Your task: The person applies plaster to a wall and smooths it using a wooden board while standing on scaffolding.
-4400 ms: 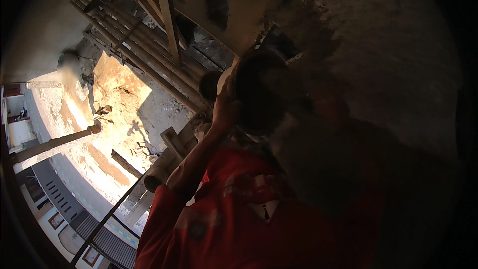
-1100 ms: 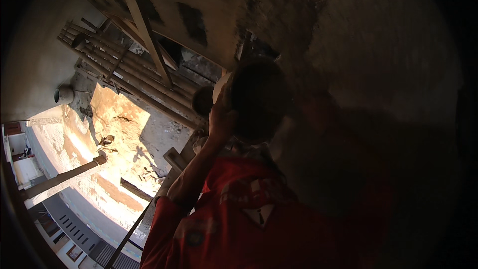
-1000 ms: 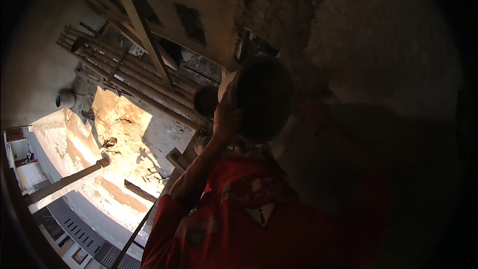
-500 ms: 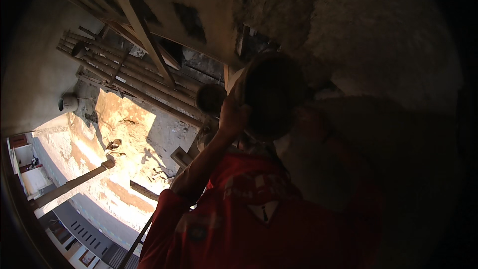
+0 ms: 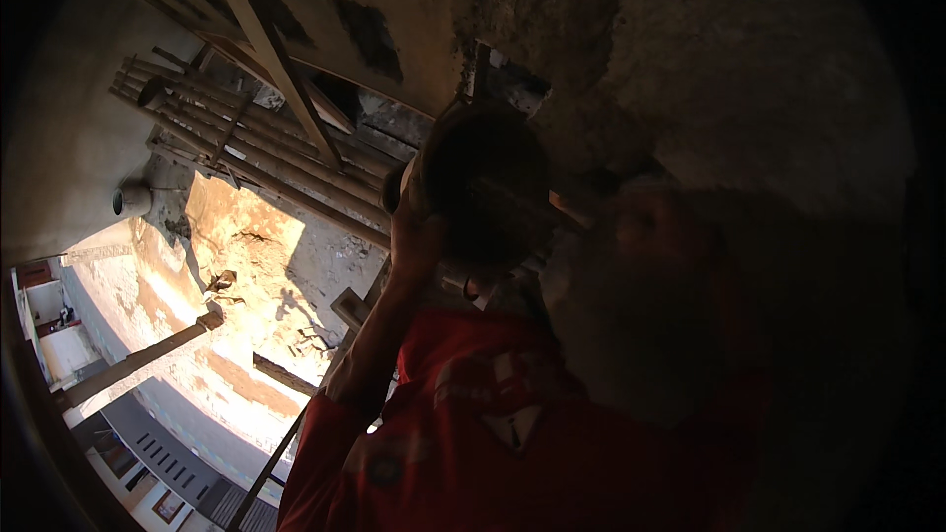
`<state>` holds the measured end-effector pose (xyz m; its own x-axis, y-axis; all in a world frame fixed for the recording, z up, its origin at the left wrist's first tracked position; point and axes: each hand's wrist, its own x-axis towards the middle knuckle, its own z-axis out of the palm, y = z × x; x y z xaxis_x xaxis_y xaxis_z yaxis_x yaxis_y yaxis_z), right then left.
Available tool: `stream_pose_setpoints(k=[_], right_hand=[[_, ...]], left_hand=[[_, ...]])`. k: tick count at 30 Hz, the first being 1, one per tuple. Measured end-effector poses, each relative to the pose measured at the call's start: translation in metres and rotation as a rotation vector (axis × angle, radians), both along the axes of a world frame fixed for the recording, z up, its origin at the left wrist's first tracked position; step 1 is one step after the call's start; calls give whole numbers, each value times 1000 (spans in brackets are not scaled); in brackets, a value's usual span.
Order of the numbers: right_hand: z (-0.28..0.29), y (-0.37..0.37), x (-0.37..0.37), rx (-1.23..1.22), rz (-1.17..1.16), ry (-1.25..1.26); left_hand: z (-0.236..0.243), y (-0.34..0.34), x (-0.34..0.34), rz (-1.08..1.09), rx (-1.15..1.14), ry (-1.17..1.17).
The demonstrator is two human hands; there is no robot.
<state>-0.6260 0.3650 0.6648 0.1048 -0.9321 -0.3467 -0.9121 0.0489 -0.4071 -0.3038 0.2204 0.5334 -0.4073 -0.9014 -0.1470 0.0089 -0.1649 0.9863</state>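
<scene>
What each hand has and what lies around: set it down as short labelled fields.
Left hand: grips a round dark container at its left side
Right hand: in shadow, right of the container; its hold is unclear
Clothing: red shirt
Beyond, at left: long poles, sunlit ground
Light: dim at right, brightest on that ground

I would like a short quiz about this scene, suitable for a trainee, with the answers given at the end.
1. Multiple choice: what does the left hand hold?
A) a ladder
B) a bucket
C) a garden hose

2. True or false: in the picture, the long poles are to the left of the bucket.

3. Open question: why is the grip of the right hand hard to judge?

Key:
1. B
2. True
3. It is too dark there to see the fingers clearly.
</scene>
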Motion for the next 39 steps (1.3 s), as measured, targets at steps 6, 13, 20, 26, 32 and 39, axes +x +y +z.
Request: stream_pose_setpoints(k=[6,13,20,26,32,39], right_hand=[[35,31,-90,-266,62,701],[36,6,2,-176,-99,320],[-57,4,26,10,-105,444],[-125,29,38,39,-76,101],[-129,61,34,59,-426,-475],[-101,55,20,-106,-336,-108]], left_hand=[[-9,9,2,-32,-9,-92],[21,15,-9,-45,-193,-189],[23,15,-45,-182,-172,-207],[49,23,-54,-247,-87,-232],[48,20,-52,-222,-29,-159],[28,19,-50,-178,-32,-112]])
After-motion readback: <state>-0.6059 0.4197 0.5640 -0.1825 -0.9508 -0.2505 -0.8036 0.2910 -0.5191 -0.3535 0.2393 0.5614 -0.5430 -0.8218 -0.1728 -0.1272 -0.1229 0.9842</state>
